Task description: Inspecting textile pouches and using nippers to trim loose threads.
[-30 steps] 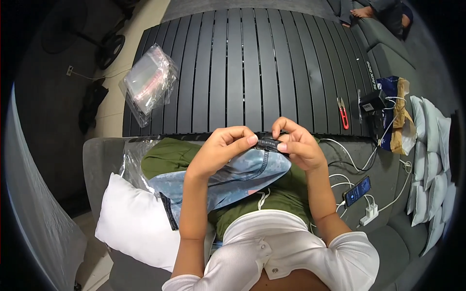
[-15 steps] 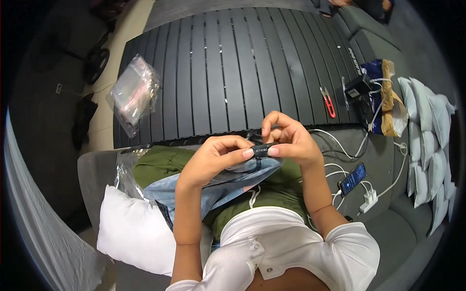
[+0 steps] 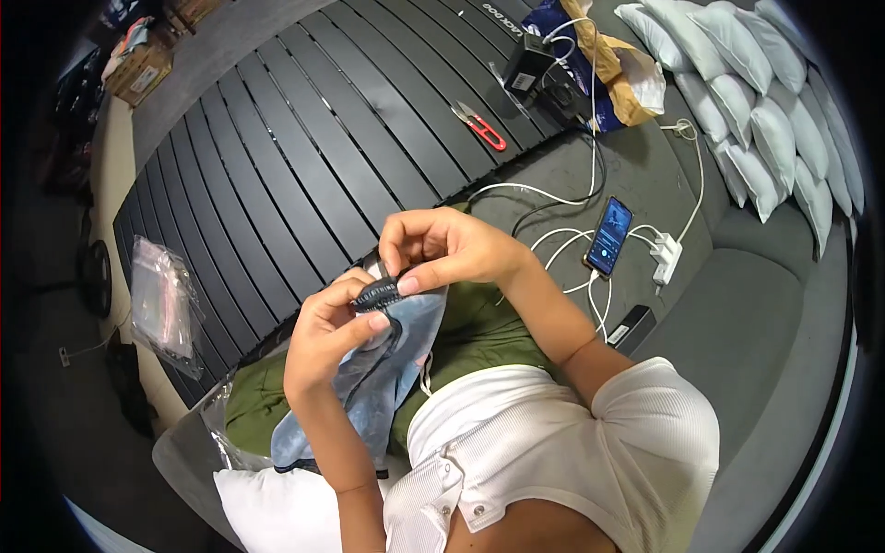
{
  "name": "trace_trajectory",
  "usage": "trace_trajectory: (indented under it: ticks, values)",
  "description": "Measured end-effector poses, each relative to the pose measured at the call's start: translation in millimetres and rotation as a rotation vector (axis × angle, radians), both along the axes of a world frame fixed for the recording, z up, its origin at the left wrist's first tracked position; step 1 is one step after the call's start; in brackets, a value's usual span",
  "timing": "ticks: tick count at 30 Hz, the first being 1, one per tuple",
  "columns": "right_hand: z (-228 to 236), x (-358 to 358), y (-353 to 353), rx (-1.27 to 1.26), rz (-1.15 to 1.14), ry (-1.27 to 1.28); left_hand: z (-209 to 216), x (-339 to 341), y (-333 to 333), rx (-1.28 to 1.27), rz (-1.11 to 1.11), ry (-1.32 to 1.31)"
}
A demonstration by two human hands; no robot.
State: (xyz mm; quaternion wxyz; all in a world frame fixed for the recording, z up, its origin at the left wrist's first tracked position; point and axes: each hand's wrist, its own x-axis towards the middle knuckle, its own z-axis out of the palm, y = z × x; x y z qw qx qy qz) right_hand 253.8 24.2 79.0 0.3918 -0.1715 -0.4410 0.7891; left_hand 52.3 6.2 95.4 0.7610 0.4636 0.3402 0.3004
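Note:
A light blue cloth (image 3: pixel 369 346) with black edging lies across my lap, over my green trousers (image 3: pixel 479 341). Its short black band (image 3: pixel 376 293), with pale lettering, is stretched between both hands. My left hand (image 3: pixel 327 332) pinches the left end, thumb on the near side and fingers behind. At the other end my right hand (image 3: pixel 452 251) grips the band between thumb and curled fingers. The fingertips behind the cloth are partly hidden.
Ahead stands a black slatted table (image 3: pixel 304 138) with red-handled thread snips (image 3: pixel 481 127) and a clear plastic packet (image 3: pixel 164 309). On the grey sofa to my right lie a phone (image 3: pixel 608 237), white cables and a white plug adapter (image 3: pixel 666 258). A white pillow (image 3: pixel 277 511) sits left.
The view has swung to the right, so the table and sofa appear turned. The black band is now tilted, and my left thumb has slid off it to just below. Both hands keep hold.

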Motion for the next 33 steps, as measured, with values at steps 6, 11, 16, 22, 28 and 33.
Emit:
trace_trajectory:
  ticks: [6, 11, 16, 22, 28, 33]
  values:
    - [-8.0, -3.4, 1.2, 0.052, -0.178, -0.047, -10.5, 7.1, -1.9, -0.088, 0.256, -0.011]
    - [-5.8, -12.9, 5.2, 0.005, -0.106, -0.006, -25.7, 8.1, -6.7, -0.078, 0.376, -0.203]
    - [-41.0, 2.6, 33.5, 0.186, -0.445, -0.441, -23.8, 8.6, -10.2, 0.023, 0.478, -0.331]
    - [-135.2, 93.3, 91.9, 0.623, -1.119, -1.557, -27.8, 3.9, -17.4, 0.04, 0.439, -0.499]
    - [-158.9, 99.9, 89.8, 0.253, -1.045, -1.886, -16.4, -4.2, -26.7, -0.04, 0.496, -0.376]
    - [-172.8, 119.1, 95.5, 0.106, -1.092, -1.903, -7.5, -5.1, -29.3, -0.103, 0.564, -0.293]
